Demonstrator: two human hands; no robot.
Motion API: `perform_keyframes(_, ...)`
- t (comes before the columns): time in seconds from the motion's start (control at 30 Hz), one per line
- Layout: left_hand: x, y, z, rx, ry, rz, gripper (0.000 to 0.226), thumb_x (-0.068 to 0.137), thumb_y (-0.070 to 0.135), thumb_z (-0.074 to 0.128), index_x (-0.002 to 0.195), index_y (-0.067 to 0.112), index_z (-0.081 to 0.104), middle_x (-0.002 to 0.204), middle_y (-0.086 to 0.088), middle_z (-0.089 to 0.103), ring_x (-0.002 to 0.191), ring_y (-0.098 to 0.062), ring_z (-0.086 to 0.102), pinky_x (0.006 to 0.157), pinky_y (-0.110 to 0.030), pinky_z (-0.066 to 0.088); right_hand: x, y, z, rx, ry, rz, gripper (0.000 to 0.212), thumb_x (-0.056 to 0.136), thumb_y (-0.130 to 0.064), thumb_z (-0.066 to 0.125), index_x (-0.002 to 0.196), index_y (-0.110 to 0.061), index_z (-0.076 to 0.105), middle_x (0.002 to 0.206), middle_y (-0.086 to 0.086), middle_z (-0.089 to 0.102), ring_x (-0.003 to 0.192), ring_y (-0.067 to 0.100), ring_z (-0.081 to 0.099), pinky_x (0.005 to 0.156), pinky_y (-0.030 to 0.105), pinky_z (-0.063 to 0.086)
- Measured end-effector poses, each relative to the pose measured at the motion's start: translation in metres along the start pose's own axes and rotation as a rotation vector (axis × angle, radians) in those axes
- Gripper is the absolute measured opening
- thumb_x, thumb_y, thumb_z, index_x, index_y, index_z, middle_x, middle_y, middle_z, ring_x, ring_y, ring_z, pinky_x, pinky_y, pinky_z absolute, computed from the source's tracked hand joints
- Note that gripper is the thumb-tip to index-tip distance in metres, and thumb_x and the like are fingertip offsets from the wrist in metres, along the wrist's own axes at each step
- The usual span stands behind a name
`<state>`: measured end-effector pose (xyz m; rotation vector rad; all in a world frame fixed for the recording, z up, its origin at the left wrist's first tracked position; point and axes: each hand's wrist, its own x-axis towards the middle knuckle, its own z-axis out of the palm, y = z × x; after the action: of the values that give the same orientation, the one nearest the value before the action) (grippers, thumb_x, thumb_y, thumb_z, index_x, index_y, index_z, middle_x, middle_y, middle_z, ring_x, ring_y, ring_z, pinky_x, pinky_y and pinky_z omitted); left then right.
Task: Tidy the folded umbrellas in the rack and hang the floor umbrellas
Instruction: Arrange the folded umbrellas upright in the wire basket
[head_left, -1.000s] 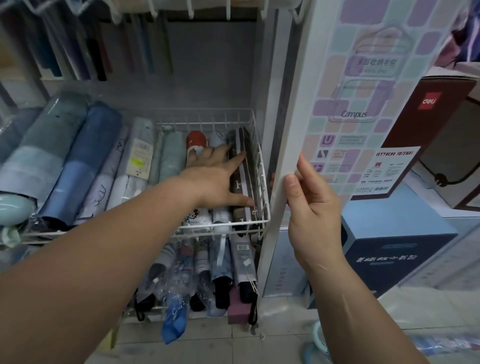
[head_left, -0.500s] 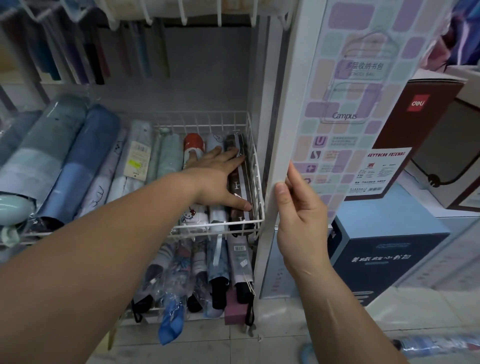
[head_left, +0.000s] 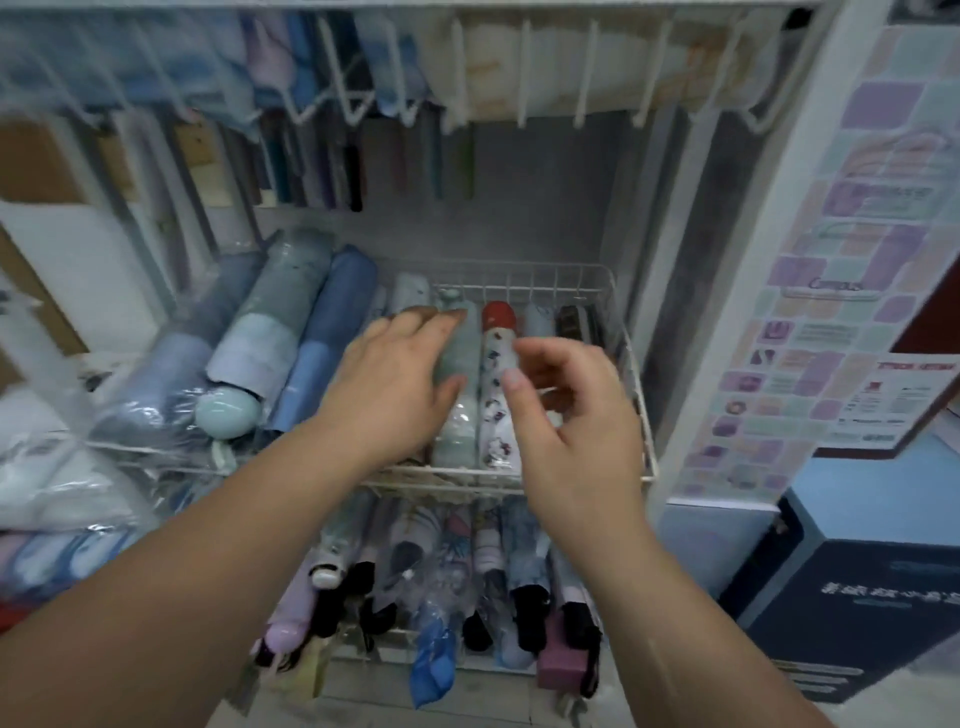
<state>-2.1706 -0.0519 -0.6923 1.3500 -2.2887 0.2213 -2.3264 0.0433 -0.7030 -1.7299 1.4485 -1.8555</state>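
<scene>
A white wire basket (head_left: 636, 374) holds several folded umbrellas lying side by side. My left hand (head_left: 395, 384) rests flat with spread fingers on a pale green folded umbrella (head_left: 460, 421) and its left neighbours. Beside it lies a white patterned umbrella with a red cap (head_left: 496, 374). My right hand (head_left: 576, 410) hovers over the basket's right part with loosely curled fingers and holds nothing. A dark umbrella (head_left: 571, 319) lies at the basket's right wall.
Larger blue and grey folded umbrellas (head_left: 291, 343) fill the basket's left side. A lower shelf (head_left: 447, 582) carries several more folded umbrellas. Long umbrellas hang from hooks (head_left: 332, 104) above. A white panel with a pastel poster (head_left: 831, 291) and a blue box (head_left: 852, 577) stand at right.
My right hand let go of the white panel's edge and moved left over the basket. My left hand shifted left from the dark umbrella to the pale green one. The view tilted up.
</scene>
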Motion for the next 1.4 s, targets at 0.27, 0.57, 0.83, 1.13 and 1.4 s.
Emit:
perform_keyframes(0.27, -0.019, -0.086, -0.063, 0.146, 0.167, -0.223, 0.043, 0.088, 0.028, 0.064, 0.129, 0.014, 0.063, 0.115, -0.020, 0.063, 0.105, -0.046, 0.057, 0.091, -0.053, 0.050, 0.050, -0.010, 0.104, 0.018, -0.364, 0.212, 0.021, 0.096, -0.025, 0.065, 0.116, -0.020, 0.070, 0.099, -0.003, 0.069, 0.088, 0.010, 0.063, 0.078, 0.020, 0.048)
perform_keyframes(0.57, -0.024, -0.110, -0.089, -0.166, -0.180, -0.437, 0.065, 0.097, 0.045, 0.057, 0.154, 0.030, 0.033, 0.150, -0.008, 0.051, 0.139, -0.026, 0.045, 0.112, -0.034, 0.035, 0.070, -0.025, 0.166, -0.013, -0.475, 0.320, 0.039, 0.094, -0.037, 0.065, 0.130, -0.022, 0.065, 0.116, 0.008, 0.072, 0.103, 0.025, 0.070, 0.096, 0.042, 0.055)
perform_keyframes(0.83, -0.028, -0.108, -0.084, -0.138, -0.263, -0.475, 0.087, 0.089, 0.047, 0.062, 0.160, 0.026, 0.017, 0.152, -0.013, 0.047, 0.135, -0.033, 0.048, 0.102, -0.037, 0.043, 0.070, -0.033, 0.169, -0.072, -0.519, 0.270, 0.043, 0.095, -0.033, 0.066, 0.136, -0.018, 0.063, 0.128, 0.003, 0.069, 0.116, 0.019, 0.064, 0.103, 0.031, 0.048)
perform_keyframes(1.13, -0.041, -0.097, -0.079, -0.374, -0.016, -0.491, 0.078, 0.084, 0.020, 0.071, 0.154, 0.027, 0.038, 0.151, -0.006, 0.049, 0.132, -0.023, 0.050, 0.100, -0.030, 0.043, 0.064, -0.039, 0.169, 0.047, -0.538, 0.312, 0.041, 0.098, -0.020, 0.060, 0.139, -0.018, 0.059, 0.134, 0.002, 0.064, 0.122, 0.017, 0.060, 0.108, 0.032, 0.045)
perform_keyframes(1.4, -0.025, -0.043, -0.077, -0.977, 0.167, -0.480, 0.072, 0.089, 0.007, 0.071, 0.149, 0.034, 0.042, 0.133, 0.004, 0.060, 0.113, -0.013, 0.066, 0.096, -0.038, 0.056, 0.085, -0.035, 0.122, 0.370, -0.384, 0.403, 0.052, 0.095, -0.027, 0.066, 0.142, -0.039, 0.048, 0.106, 0.002, 0.073, 0.090, 0.015, 0.073, 0.082, 0.031, 0.061)
